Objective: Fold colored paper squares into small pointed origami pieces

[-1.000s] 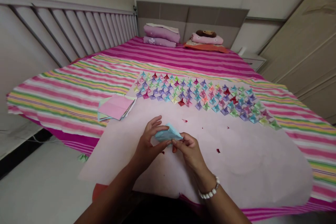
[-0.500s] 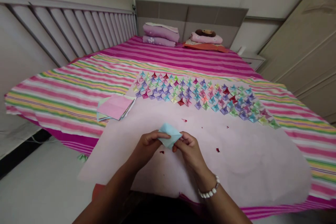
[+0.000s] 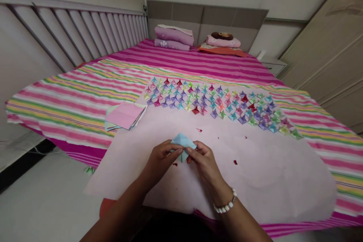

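Note:
A light blue folded paper (image 3: 181, 140) is held between both hands, its peak pointing away from me. My left hand (image 3: 163, 155) pinches its left side, with the thumb lying on the front face. From the other side my right hand (image 3: 202, 155) grips the right corner, its thumb near the middle. The two thumbs almost meet over the paper, and part of it is hidden under the fingers. Beneath them lies a large pale pink sheet (image 3: 255, 174). Beyond my hands, rows of small coloured folded paper pieces (image 3: 204, 98) stand on that sheet.
A stack of square papers (image 3: 124, 115), pink on top, lies at the left edge of the sheet. Dark red scraps (image 3: 235, 162) are scattered about. Striped bedding (image 3: 62, 98) surrounds the sheet, with folded bedding (image 3: 173, 38) near the headboard. A green paper piece (image 3: 89, 170) is at lower left.
My left thumb has moved right and down across the blue paper, closer to my right thumb. A vertical crease now shows on its lower part. The surroundings are unchanged.

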{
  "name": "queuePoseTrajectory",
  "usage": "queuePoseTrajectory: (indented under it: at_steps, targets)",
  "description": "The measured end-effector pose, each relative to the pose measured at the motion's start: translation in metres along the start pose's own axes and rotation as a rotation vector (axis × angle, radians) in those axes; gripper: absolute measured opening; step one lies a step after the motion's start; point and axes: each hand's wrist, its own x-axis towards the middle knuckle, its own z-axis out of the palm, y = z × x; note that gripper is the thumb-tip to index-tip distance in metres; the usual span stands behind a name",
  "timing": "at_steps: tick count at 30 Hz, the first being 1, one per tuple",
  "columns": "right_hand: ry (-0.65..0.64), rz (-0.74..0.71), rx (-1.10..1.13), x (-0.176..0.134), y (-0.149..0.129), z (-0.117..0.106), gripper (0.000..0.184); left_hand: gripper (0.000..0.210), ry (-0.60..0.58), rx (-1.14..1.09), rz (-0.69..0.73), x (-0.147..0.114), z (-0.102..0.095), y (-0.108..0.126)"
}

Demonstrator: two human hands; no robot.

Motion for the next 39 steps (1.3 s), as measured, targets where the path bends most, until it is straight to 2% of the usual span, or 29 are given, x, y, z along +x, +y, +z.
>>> queuePoseTrajectory:
  at_steps: [6, 11, 13, 17, 22, 26, 32, 39]
  targets:
    - [0.08, -0.038, -0.031, 0.003, 0.003, 0.0, 0.019, 0.028, 0.155, -0.141, -0.073, 0.001, 0.003, -0.007]
    - [0.113, -0.053, -0.001, 0.002, 0.004, -0.001, 0.018, 0.062, 0.168, -0.333, -0.128, 0.005, 0.003, -0.006]
    - [0.12, -0.057, 0.001, 0.002, 0.004, -0.001, 0.019, 0.066, 0.187, -0.352, -0.137, 0.006, 0.004, -0.006]
    - [0.122, -0.05, -0.003, 0.003, 0.006, 0.0, 0.02, 0.038, 0.195, -0.398, -0.1, 0.006, 0.005, -0.007]
    - [0.125, -0.023, -0.019, 0.003, 0.006, 0.0, 0.02, 0.017, 0.07, -0.255, -0.056, 0.003, 0.003, -0.007]
    - [0.124, -0.017, -0.03, 0.003, 0.004, 0.0, 0.022, 0.029, 0.071, -0.139, -0.108, 0.002, 0.0, -0.009]
    - [0.103, -0.048, -0.053, 0.004, 0.003, -0.001, 0.024, 0.036, 0.065, -0.115, -0.201, 0.001, 0.001, -0.009]
    - [0.086, -0.065, -0.076, 0.003, 0.0, 0.0, 0.025, 0.024, 0.054, -0.066, -0.098, 0.004, 0.0, -0.014]
